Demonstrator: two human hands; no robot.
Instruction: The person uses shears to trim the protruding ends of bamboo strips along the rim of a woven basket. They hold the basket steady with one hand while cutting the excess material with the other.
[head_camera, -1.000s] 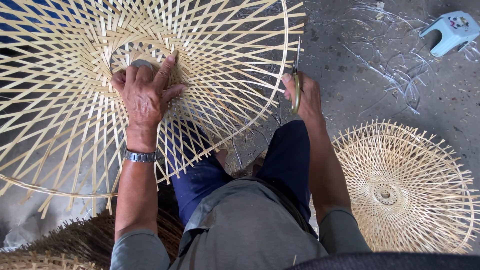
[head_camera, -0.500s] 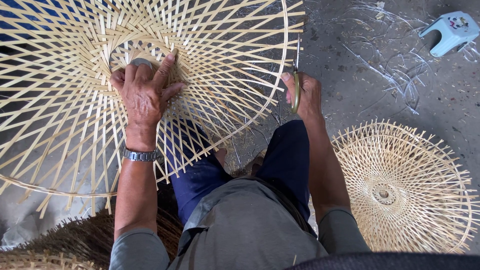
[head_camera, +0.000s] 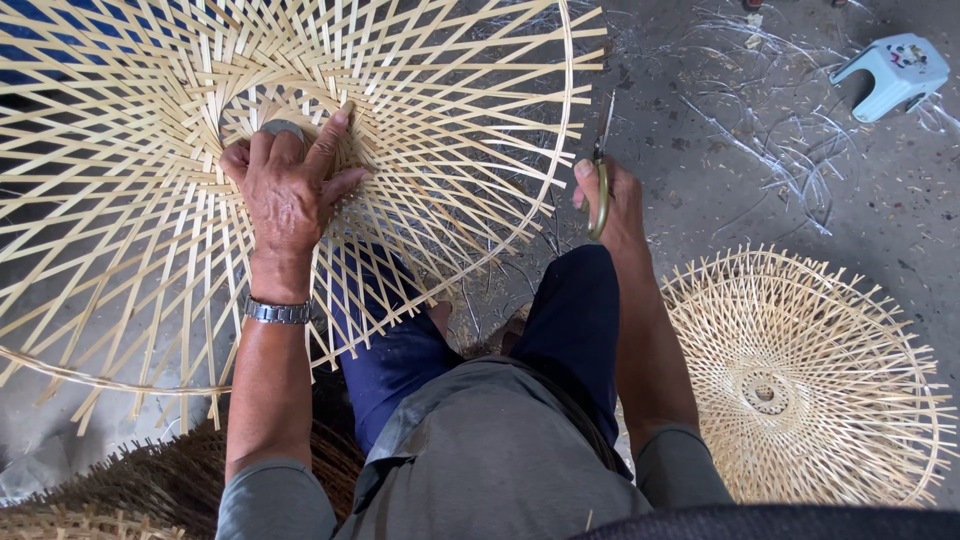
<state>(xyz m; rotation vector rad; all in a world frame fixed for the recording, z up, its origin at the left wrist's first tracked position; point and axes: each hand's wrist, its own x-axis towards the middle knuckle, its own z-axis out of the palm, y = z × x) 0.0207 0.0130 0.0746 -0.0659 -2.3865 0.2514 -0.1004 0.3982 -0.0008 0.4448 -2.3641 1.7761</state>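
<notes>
Two hands at work, left hand (head_camera: 290, 190) spread flat on bamboo frame (head_camera: 150, 200), right hand (head_camera: 610, 195) gripping scissors (head_camera: 600, 185) at its rim

A finished woven bamboo disc (head_camera: 800, 385) lies flat on the grey concrete floor (head_camera: 700, 190) at the lower right of the frame. A small pale blue plastic stool (head_camera: 893, 72) stands at the upper right, with thin loose shavings (head_camera: 790, 170) scattered near it.
</notes>
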